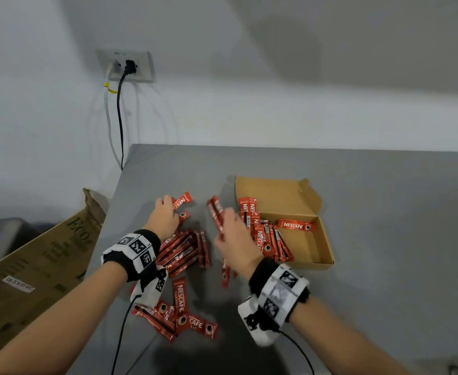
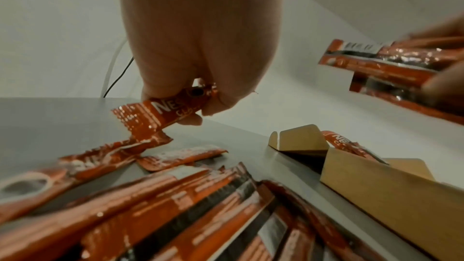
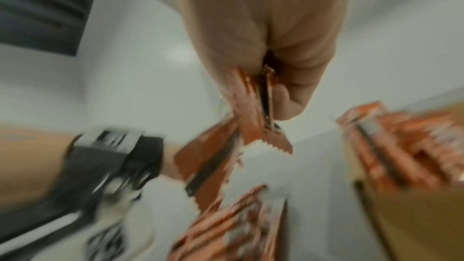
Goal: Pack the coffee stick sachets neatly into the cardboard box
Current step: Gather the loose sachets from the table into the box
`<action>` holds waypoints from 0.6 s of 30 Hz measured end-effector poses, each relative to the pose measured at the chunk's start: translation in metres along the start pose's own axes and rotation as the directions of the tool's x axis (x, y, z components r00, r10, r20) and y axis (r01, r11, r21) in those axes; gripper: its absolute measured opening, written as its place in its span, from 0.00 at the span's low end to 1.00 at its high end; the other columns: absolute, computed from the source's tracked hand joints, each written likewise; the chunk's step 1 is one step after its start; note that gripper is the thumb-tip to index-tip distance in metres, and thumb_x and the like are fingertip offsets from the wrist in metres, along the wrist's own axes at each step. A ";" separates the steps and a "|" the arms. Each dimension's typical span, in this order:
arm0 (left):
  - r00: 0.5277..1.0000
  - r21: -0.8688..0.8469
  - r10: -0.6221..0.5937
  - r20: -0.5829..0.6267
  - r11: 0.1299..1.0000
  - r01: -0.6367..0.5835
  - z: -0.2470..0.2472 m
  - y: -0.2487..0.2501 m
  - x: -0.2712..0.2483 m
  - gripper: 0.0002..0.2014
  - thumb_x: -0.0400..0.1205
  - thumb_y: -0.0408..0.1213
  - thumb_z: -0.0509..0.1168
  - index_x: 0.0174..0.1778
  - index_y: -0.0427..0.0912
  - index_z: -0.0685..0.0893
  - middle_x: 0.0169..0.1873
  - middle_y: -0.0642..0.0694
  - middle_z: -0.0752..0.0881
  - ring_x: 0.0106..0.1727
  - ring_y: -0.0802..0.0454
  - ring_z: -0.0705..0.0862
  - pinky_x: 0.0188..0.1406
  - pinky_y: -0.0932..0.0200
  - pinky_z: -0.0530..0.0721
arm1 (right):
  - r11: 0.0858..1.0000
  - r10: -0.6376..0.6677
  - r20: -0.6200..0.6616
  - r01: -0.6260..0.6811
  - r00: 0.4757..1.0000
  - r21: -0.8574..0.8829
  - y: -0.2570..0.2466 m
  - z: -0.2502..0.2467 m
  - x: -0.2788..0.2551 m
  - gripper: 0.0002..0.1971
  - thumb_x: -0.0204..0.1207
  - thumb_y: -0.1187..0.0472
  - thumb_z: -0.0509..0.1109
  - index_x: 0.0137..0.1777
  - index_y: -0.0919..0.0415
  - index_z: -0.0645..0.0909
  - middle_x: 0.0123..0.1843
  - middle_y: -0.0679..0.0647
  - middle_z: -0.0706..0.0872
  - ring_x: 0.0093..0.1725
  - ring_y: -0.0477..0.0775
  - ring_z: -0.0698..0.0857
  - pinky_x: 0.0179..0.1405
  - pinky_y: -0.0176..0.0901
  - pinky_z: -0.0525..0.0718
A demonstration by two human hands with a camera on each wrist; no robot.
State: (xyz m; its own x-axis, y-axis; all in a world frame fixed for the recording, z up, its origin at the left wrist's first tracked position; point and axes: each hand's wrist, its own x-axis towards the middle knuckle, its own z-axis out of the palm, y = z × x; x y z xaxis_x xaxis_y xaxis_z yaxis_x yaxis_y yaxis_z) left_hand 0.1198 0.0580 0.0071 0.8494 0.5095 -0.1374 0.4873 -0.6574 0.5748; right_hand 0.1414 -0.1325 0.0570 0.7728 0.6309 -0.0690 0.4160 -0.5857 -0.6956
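Note:
Red coffee stick sachets lie in a heap (image 1: 184,250) on the grey table (image 1: 385,212), with more near the front edge (image 1: 179,312). An open cardboard box (image 1: 311,247) at the right holds several sachets (image 1: 265,234) leaning along its left side. My left hand (image 1: 165,215) pinches one sachet (image 1: 182,202) (image 2: 160,114) at the far side of the heap. My right hand (image 1: 233,234), blurred, grips a small bundle of sachets (image 1: 216,215) (image 3: 253,118) just left of the box.
A large brown carton (image 1: 32,269) leans beside the table's left edge. A wall socket (image 1: 126,65) with a black cable (image 1: 120,117) hangs behind the table's far left corner. The box lid (image 1: 273,193) stands open at the back.

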 end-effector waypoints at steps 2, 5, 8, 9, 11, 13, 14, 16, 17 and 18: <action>1.000 -0.023 0.013 0.000 1.000 -0.013 0.000 0.005 -0.001 0.11 0.85 0.28 0.55 0.62 0.29 0.69 0.61 0.31 0.73 0.51 0.40 0.78 0.50 0.55 0.75 | 0.997 0.056 -0.142 -0.049 0.988 0.054 0.010 -0.025 0.011 0.15 0.78 0.68 0.64 0.62 0.62 0.67 0.52 0.52 0.75 0.43 0.45 0.79 0.35 0.29 0.80; 0.999 -0.043 0.045 0.008 0.998 -0.044 0.001 0.014 -0.002 0.10 0.84 0.29 0.55 0.60 0.30 0.70 0.59 0.33 0.73 0.47 0.47 0.74 0.47 0.58 0.73 | 0.994 0.111 -0.279 -0.105 0.954 0.039 0.037 -0.047 0.024 0.11 0.78 0.68 0.65 0.56 0.60 0.67 0.49 0.52 0.74 0.41 0.46 0.77 0.32 0.33 0.80; 0.997 -0.048 0.079 0.009 0.996 -0.079 0.003 0.025 -0.004 0.08 0.84 0.29 0.56 0.57 0.32 0.70 0.56 0.35 0.74 0.44 0.48 0.74 0.44 0.59 0.73 | 0.995 0.082 -0.282 -0.096 0.956 -0.037 0.060 -0.046 0.027 0.09 0.79 0.70 0.63 0.52 0.60 0.66 0.50 0.55 0.75 0.41 0.48 0.78 0.33 0.33 0.78; 0.995 -0.053 0.097 0.008 0.994 -0.097 0.003 0.028 -0.005 0.07 0.84 0.28 0.56 0.57 0.32 0.70 0.56 0.35 0.74 0.44 0.48 0.74 0.44 0.59 0.73 | 0.994 0.076 -0.268 -0.095 0.960 -0.058 0.065 -0.044 0.027 0.09 0.79 0.70 0.62 0.54 0.61 0.67 0.52 0.56 0.76 0.42 0.49 0.79 0.35 0.35 0.80; 0.992 -0.063 0.125 0.015 0.990 -0.124 0.005 0.036 -0.008 0.07 0.84 0.27 0.55 0.57 0.31 0.71 0.55 0.34 0.74 0.44 0.48 0.74 0.43 0.59 0.73 | 0.991 0.075 -0.230 -0.098 0.970 -0.093 0.073 -0.041 0.025 0.10 0.79 0.68 0.63 0.58 0.62 0.68 0.56 0.58 0.76 0.44 0.50 0.80 0.43 0.38 0.83; 0.991 -0.081 0.128 0.029 0.989 -0.125 0.006 0.044 -0.011 0.08 0.83 0.27 0.56 0.58 0.32 0.70 0.55 0.34 0.75 0.45 0.48 0.74 0.42 0.60 0.73 | 0.986 0.103 -0.188 -0.125 0.977 -0.109 0.078 -0.039 0.023 0.13 0.79 0.65 0.66 0.61 0.63 0.69 0.58 0.57 0.76 0.49 0.50 0.80 0.50 0.40 0.83; 0.991 -0.097 0.124 0.042 0.988 -0.119 0.006 0.049 -0.013 0.09 0.83 0.27 0.56 0.58 0.32 0.70 0.55 0.35 0.75 0.45 0.49 0.74 0.41 0.61 0.74 | 0.983 0.121 -0.173 -0.142 0.978 -0.116 0.079 -0.039 0.021 0.15 0.78 0.63 0.67 0.62 0.62 0.70 0.58 0.56 0.76 0.51 0.50 0.80 0.53 0.41 0.83; 0.989 -0.132 0.129 0.077 0.984 -0.118 0.005 0.062 -0.018 0.15 0.82 0.27 0.58 0.65 0.33 0.68 0.58 0.36 0.75 0.49 0.50 0.74 0.46 0.62 0.77 | 0.977 0.149 -0.149 -0.169 0.978 -0.129 0.080 -0.039 0.018 0.19 0.77 0.60 0.69 0.65 0.61 0.70 0.60 0.55 0.77 0.56 0.51 0.80 0.58 0.44 0.83; 0.985 -0.146 0.143 0.100 0.981 -0.128 0.006 0.070 -0.021 0.21 0.82 0.28 0.60 0.71 0.34 0.65 0.59 0.37 0.75 0.51 0.49 0.76 0.50 0.62 0.77 | 0.975 0.156 -0.139 -0.175 0.978 -0.135 0.080 -0.039 0.017 0.21 0.76 0.59 0.70 0.67 0.60 0.69 0.61 0.55 0.78 0.58 0.52 0.80 0.60 0.45 0.82; 0.978 -0.164 0.166 0.122 0.976 -0.145 0.007 0.079 -0.024 0.27 0.82 0.27 0.61 0.76 0.35 0.60 0.59 0.38 0.76 0.53 0.48 0.78 0.50 0.62 0.78 | 0.975 0.161 -0.124 -0.177 0.979 -0.131 0.080 -0.040 0.015 0.23 0.76 0.58 0.71 0.69 0.60 0.68 0.63 0.55 0.79 0.61 0.53 0.79 0.61 0.45 0.81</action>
State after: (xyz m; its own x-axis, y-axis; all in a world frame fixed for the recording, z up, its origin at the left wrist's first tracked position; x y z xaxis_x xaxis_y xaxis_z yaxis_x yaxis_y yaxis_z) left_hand 0.1388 -0.0100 0.0505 0.9369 0.3213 -0.1377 0.3189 -0.6243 0.7132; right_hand 0.2049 -0.1902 0.0291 0.8831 0.4601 -0.0913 0.3317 -0.7500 -0.5722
